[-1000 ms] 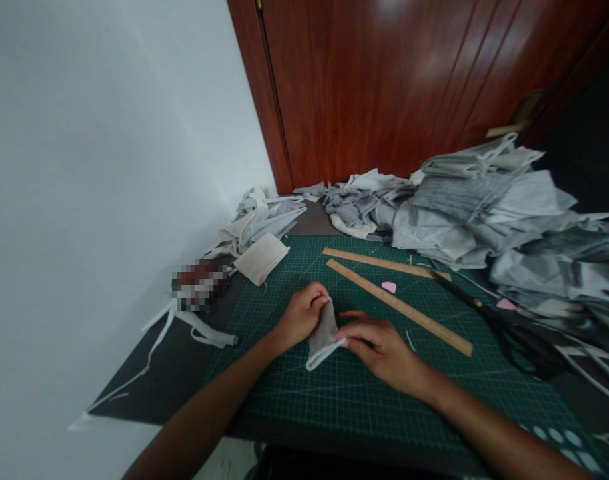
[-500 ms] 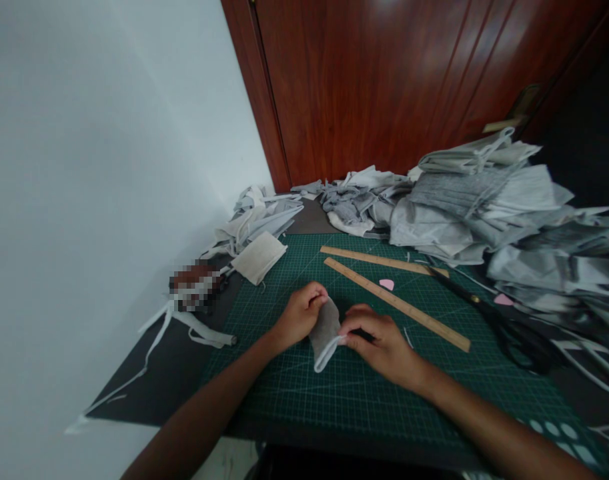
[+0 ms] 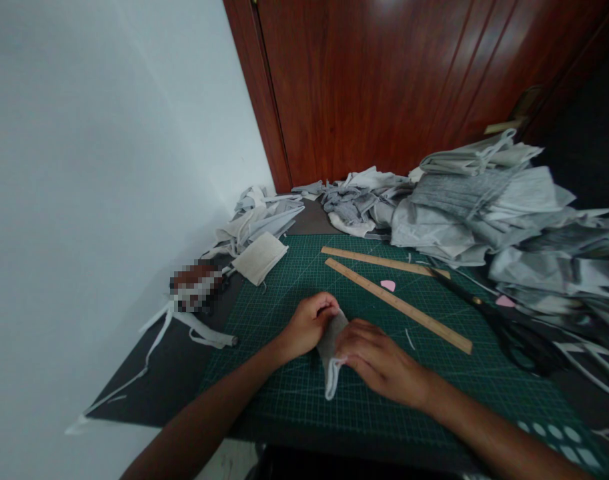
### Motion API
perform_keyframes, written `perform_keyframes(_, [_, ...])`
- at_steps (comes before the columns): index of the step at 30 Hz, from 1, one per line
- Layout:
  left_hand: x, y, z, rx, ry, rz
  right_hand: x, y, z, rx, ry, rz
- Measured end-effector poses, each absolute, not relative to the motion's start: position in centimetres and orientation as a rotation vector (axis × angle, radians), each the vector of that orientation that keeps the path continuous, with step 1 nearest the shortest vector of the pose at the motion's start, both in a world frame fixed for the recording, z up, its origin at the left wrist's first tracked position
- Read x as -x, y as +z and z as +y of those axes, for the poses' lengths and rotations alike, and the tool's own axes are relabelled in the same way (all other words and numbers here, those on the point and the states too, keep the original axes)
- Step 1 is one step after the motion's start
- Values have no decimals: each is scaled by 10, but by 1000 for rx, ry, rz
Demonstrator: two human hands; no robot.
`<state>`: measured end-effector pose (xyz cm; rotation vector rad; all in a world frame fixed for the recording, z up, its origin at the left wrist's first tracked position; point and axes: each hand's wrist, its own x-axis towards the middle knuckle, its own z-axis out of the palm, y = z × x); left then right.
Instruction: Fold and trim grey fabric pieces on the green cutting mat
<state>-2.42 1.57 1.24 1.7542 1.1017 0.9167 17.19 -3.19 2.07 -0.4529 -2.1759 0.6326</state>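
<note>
A small grey piece of fabric (image 3: 328,350) with a pale folded edge hangs between my two hands over the green cutting mat (image 3: 284,407). My left hand (image 3: 311,323) pinches its upper corner, thumb against fingers. At its right side, my right hand (image 3: 379,357) is closed on the edge near the fold, covering part of the cloth. The lower end droops toward me in a narrow loop. Beyond my hands, two wooden rulers (image 3: 399,305) lie at an angle to each other, with a pink chalk-like piece (image 3: 388,285) between them.
Large black scissors (image 3: 509,333) lie on the right, near a second pink piece (image 3: 505,301). Grey and white fabric heaps (image 3: 484,207) line the back and right. A folded cream cloth (image 3: 260,259) rests at the mat's left, beside fabric strips (image 3: 204,333). A wall (image 3: 109,200) borders the left.
Both hands have shifted slightly down, the left one also to the right. My right hand has turned over the fabric, whose lower end now hangs narrower and closer to me.
</note>
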Motion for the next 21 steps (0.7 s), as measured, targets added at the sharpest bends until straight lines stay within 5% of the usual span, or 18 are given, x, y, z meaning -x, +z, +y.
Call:
perform_keyframes(14, [13, 14, 2, -1221, 981, 995, -168, 8, -17, 1126, 884, -1711])
perform_keyframes(21, [14, 14, 2, -1157, 951, 991, -171, 9, -13, 1104, 1055, -1546])
